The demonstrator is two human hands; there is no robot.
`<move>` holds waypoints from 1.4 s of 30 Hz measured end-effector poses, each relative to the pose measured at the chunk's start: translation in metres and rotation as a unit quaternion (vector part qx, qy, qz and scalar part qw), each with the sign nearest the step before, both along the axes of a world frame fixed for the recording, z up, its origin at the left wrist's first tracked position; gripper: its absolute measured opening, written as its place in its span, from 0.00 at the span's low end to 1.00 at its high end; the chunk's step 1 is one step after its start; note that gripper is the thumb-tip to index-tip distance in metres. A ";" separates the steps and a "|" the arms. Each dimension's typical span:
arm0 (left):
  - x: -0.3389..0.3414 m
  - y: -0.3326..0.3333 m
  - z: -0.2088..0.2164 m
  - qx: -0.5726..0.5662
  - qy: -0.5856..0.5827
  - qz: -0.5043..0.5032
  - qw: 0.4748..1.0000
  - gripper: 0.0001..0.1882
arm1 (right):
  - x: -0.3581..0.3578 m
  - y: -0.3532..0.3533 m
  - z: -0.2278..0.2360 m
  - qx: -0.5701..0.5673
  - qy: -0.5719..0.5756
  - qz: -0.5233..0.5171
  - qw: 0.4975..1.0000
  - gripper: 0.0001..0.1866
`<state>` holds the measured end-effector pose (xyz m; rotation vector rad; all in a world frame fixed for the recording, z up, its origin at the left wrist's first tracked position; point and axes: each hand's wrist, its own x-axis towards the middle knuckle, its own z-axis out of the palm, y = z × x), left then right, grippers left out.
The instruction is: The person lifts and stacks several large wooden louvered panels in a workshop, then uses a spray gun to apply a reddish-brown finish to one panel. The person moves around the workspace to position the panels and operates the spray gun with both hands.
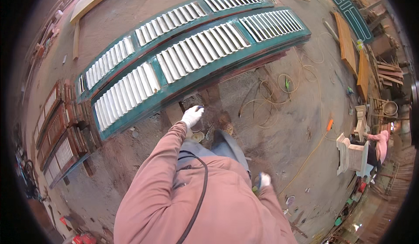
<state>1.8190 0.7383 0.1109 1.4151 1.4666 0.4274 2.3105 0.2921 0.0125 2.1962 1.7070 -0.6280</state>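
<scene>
My left hand (192, 116), in a white glove, is closed in front of my body beside the near edge of a louvered shutter panel (168, 85). A small dark blue spot shows at its fingertips, and what it holds, if anything, is too small to name. The panel has a green frame and white slats, and it lies flat on a stack. Behind it lies a second louvered shutter panel (138, 47) of the same kind. Low at my right side hangs my right hand (263, 180), gloved too and blurred, its fingers unclear. A bit of green shows next to it.
Brown louvered panels (56, 128) are stacked at the left. A thin hose (266, 93) coils on the ground, and a yellow cord with an orange connector (330, 125) runs at right. Beyond are wooden boards (346, 43), a carved pedestal (352, 156) and another person (380, 146).
</scene>
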 end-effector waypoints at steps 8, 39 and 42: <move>-0.009 0.017 -0.050 -0.316 -0.382 0.555 0.668 0.49 | 0.087 0.435 0.182 0.204 0.195 -0.128 0.951 0.18; 0.052 0.216 -0.117 -0.042 -0.466 0.845 0.260 0.32 | 0.003 0.905 0.089 0.231 -0.023 0.630 0.741 0.32; 0.052 0.186 -0.133 -0.050 -0.479 0.829 0.283 0.28 | -0.007 0.920 0.083 0.247 -0.019 0.651 0.718 0.30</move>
